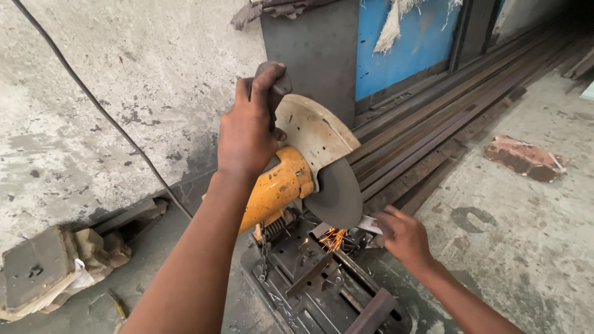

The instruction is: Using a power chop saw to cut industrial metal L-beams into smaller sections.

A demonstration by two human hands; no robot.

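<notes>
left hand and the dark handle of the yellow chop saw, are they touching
Touching. The head view shows the left hand closed around the saw's dark handle, fingers wrapped over its top, no gap between them.

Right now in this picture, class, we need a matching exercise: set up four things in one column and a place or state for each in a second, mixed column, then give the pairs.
Column one:
1. left hand
2. right hand
3. broken brick
4. sparks

Column two:
A. lying on the concrete floor at the right
B. gripping the chop saw's handle
C. flying under the cutting disc
D. low beside the disc, at the metal piece

Pairs: 1-B, 2-D, 3-A, 4-C
</notes>
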